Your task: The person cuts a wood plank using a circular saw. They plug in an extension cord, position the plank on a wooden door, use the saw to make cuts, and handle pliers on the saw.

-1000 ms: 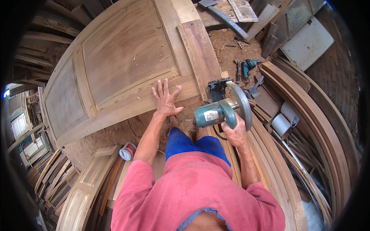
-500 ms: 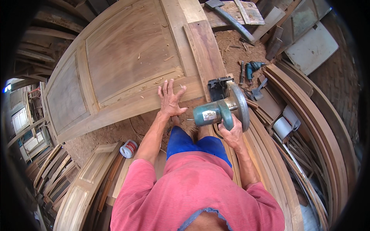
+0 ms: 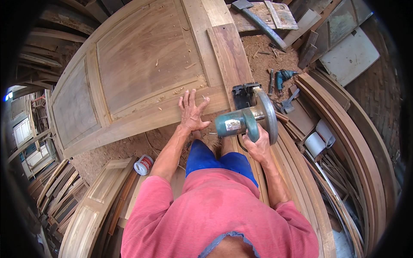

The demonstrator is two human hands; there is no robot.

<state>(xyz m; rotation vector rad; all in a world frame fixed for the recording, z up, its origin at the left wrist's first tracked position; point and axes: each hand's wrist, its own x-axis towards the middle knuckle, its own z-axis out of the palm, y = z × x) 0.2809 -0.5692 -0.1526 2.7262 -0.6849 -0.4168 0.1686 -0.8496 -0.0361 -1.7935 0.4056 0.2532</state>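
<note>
My right hand [image 3: 258, 146] is wrapped round the rear handle of a green circular saw [image 3: 231, 124] with a round metal blade guard. The saw's black front end sits at the near right corner of a large panelled wooden door [image 3: 146, 60]; its blade is hidden. My left hand [image 3: 192, 112] rests on the door's near rail, fingers spread and holding nothing. Across the door's right end lies a reddish-brown plank [image 3: 232, 58], reaching toward the saw. Wood chips are scattered over the door.
Behind the plank, a hammer-like tool [image 3: 260, 23] lies on a rough board. Right of the saw are a teal drill [image 3: 284, 78], long boards [image 3: 344, 129] and a white container [image 3: 316, 144]. A white tub [image 3: 143, 165] stands left of my legs, near another panelled door [image 3: 94, 206].
Hardly anything differs. My left hand has shifted very slightly right on the rail, and my right hand still grips the saw at the door's corner.
</note>
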